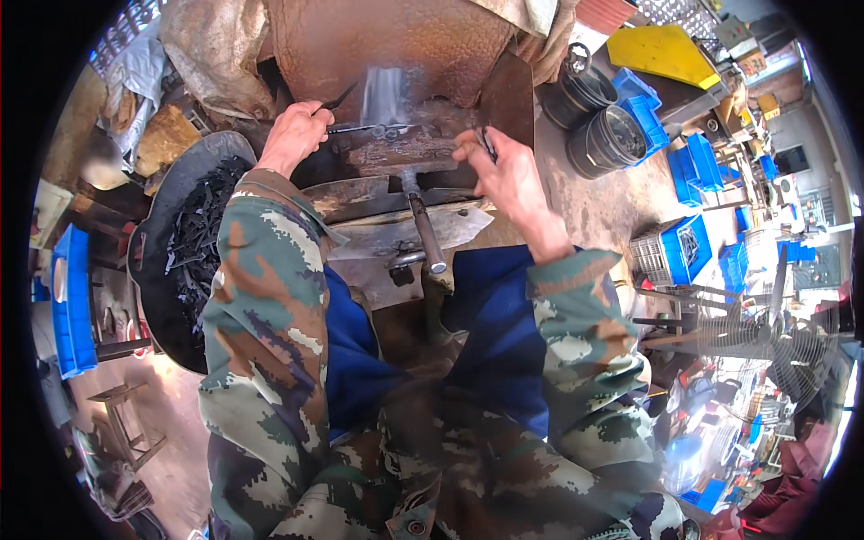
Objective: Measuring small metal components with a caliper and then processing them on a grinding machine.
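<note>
My left hand (292,135) is closed in a pinch on a thin dark metal blank (340,96), held by one end with the other end angled up toward the machine. My right hand (508,166) is closed on a second small dark piece (486,142), gripped between thumb and fingers at the right edge of the rusty die block (400,153).

A thin rod (364,129) lies across the top of the die block, just beside my left fingertips. The blurred grey ram (385,97) stands directly above the block, between my two hands. The rusted machine body (396,40) rises behind it.

A steel handle (426,229) runs from under the block toward me, over a worn metal plate (396,229).

At my left elbow sits a large dark pan (148,261) filled with black metal pieces (193,238). To the right, on the floor, stand black buckets (612,135) and blue crates (688,247), well apart from my hands. A fan (765,342) stands further right.
</note>
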`<move>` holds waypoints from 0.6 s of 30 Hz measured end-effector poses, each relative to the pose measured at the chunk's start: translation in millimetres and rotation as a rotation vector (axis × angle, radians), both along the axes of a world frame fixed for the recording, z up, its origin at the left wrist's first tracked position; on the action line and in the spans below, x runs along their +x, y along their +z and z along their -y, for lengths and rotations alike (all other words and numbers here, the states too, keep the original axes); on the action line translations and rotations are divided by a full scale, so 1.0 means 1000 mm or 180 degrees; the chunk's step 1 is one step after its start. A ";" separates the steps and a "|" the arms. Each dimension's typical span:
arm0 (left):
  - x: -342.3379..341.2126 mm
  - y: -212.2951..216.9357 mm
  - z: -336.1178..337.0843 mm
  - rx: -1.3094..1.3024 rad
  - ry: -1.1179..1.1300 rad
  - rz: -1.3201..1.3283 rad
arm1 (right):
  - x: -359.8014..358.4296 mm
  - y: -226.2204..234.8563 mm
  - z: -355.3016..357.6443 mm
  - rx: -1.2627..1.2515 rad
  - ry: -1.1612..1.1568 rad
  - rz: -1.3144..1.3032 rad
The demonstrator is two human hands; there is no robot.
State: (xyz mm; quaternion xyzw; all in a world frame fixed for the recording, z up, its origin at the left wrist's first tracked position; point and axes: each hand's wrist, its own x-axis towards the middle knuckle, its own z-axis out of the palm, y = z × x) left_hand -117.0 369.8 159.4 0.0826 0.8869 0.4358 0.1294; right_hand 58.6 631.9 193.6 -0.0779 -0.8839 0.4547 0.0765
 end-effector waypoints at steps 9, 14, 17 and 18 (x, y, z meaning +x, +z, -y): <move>-0.005 -0.007 -0.005 -0.0431 0.0041 -0.0002 | 0.065 -0.018 0.026 0.0842 0.1648 -0.0710; -0.008 -0.010 -0.003 -0.0503 0.0053 -0.0025 | 0.064 -0.018 0.030 0.1155 0.1680 -0.0529; -0.017 -0.026 0.001 -0.0081 0.0136 -0.0041 | 0.057 -0.019 0.034 0.1005 0.1662 -0.0753; -0.022 -0.035 -0.010 0.0074 0.0329 -0.0266 | 0.054 -0.020 0.032 0.0905 0.1542 -0.1028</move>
